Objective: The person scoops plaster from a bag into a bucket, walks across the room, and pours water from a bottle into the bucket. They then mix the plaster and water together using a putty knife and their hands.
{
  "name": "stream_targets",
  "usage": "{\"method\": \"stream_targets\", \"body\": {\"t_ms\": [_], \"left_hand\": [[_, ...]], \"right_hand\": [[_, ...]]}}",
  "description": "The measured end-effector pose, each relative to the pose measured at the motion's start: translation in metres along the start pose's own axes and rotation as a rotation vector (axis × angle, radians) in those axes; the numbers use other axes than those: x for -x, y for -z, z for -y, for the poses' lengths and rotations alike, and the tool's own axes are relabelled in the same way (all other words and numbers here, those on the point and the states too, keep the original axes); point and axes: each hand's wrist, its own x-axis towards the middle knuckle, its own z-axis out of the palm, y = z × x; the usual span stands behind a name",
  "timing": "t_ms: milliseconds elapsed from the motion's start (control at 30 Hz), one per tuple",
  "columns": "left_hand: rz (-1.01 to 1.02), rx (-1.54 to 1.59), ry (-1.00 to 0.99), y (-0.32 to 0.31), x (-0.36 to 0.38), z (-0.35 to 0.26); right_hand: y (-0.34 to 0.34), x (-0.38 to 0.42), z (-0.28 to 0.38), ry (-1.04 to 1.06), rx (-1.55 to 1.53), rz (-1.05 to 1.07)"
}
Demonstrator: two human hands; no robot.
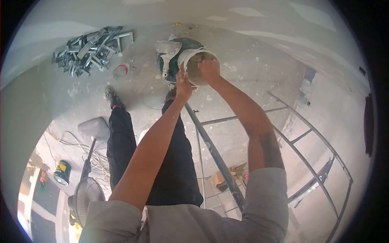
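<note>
The left hand (184, 84), thumb spread, touches one bucket (193, 72); the right hand (209, 69) reaches inside, grip unclear. Around: one metal frame (214, 153), one fan (88, 197), one bracket pile (87, 50).

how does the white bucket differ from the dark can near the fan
The white bucket is pale, while the dark can has a yellow patch. The right hand reaches into the bucket and the left hand is at its side; no hand touches the can. Both are round containers.
</note>
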Motion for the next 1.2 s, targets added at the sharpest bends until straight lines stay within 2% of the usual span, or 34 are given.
{"method": "stream_targets", "body": {"t_ms": [33,67,167,233,300,367,400,433,467,533,567,633,667,733,800,867,900,967,1033,1067,1133,1167,1200], "left_hand": [[-0.052,-0.178,-0.145,0.001,-0.006,0.013],[-0.102,-0.359,-0.293,0.004,-0.013,0.025],[-0.055,-0.194,-0.21,0.005,-0.009,0.016],[0.002,-0.021,-0.134,0.002,-0.007,0.001],[0.027,0.078,-0.104,0.002,-0.012,0.01],[0.051,-0.414,-0.476,0.017,-0.035,0.05],[0.051,-0.416,-0.483,0.019,-0.035,0.045],[0.059,-0.451,-0.375,0.02,-0.033,0.037],[0.067,-0.484,-0.261,0.022,-0.031,0.033],[0.129,-0.518,-0.234,0.027,-0.034,0.041],[0.187,-0.553,-0.213,0.03,-0.041,0.043],[0.146,-0.465,-0.215,0.032,-0.04,0.04],[0.126,-0.387,-0.215,0.032,-0.036,0.038],[0.124,-0.416,-0.265,0.029,-0.03,0.04],[0.114,-0.446,-0.323,0.027,-0.028,0.032],[0.043,-0.299,-0.134,0.02,-0.023,0.019],[0.041,-0.296,-0.133,0.019,-0.028,0.027],[0.05,-0.508,-0.276,0.021,-0.04,0.048],[0.085,-0.453,-0.267,0.023,-0.034,0.049],[0.114,-0.396,-0.268,0.023,-0.036,0.046],[0.107,-0.422,-0.261,0.025,-0.031,0.033],[0.102,-0.452,-0.254,0.027,-0.031,0.029],[0.104,-0.454,-0.262,0.029,-0.034,0.027]], "right_hand": [[-0.005,-0.004,0.007,-0.174,-0.059,0.089],[-0.009,-0.007,0.009,-0.167,-0.062,0.087],[-0.051,-0.009,-0.005,-0.132,-0.065,0.065],[-0.096,-0.018,-0.028,-0.054,-0.205,0.157],[-0.112,-0.009,-0.023,-0.021,-0.292,0.137],[-0.127,-0.016,-0.021,0.02,-0.381,0.098],[-0.139,-0.018,-0.016,-0.073,-0.576,0.1],[-0.15,-0.021,-0.013,-0.165,-0.771,0.103],[-0.162,-0.021,-0.015,-0.162,-0.769,0.102],[-0.181,-0.02,-0.027,-0.147,-0.735,0.117],[-0.118,-0.003,-0.015,-0.227,-0.605,0.093],[0.026,0.034,0.012,-0.396,-0.353,0.073],[0.025,0.032,0.011,-0.396,-0.352,0.079],[0.014,0.022,0.006,-0.27,-0.144,0.115],[-0.004,0.02,0.005,-0.245,-0.116,0.097],[-0.034,0.019,0.006,-0.22,-0.088,0.085],[-0.051,0.012,0.004,-0.248,-0.133,0.089],[-0.069,-0.002,-0.003,-0.274,-0.182,0.091],[-0.082,-0.006,-0.019,-0.037,-0.18,0.32],[-0.09,-0.012,-0.024,-0.041,-0.175,0.313],[-0.132,-0.013,-0.027,0.139,-0.286,0.239],[-0.149,-0.011,-0.028,0.138,-0.283,0.237],[-0.164,-0.012,-0.03,0.166,-0.482,0.062]]}}
